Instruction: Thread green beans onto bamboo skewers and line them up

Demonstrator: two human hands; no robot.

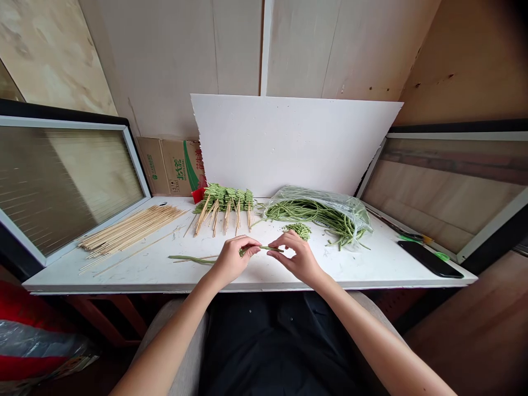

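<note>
Close together above the table's front edge, both my hands pinch a green long bean (270, 248). My left hand (234, 256) is closed around one part of it, with a bit of green showing between the fingers. My right hand (296, 254) grips the other end between thumb and fingertips; a short tip sticks out beyond them. Left of my left hand lies another stretch of long bean (187, 258) beside a thin bamboo skewer (202, 257). Whether these two reach into the hand is hidden.
Loose bamboo skewers (132, 230) lie at left. Skewered bean bundles (229, 198) are stacked behind my hands. A plastic bag of long beans (317, 212) and a small pile of bean ends (297, 230) are at right centre. A black phone (429, 258) lies far right.
</note>
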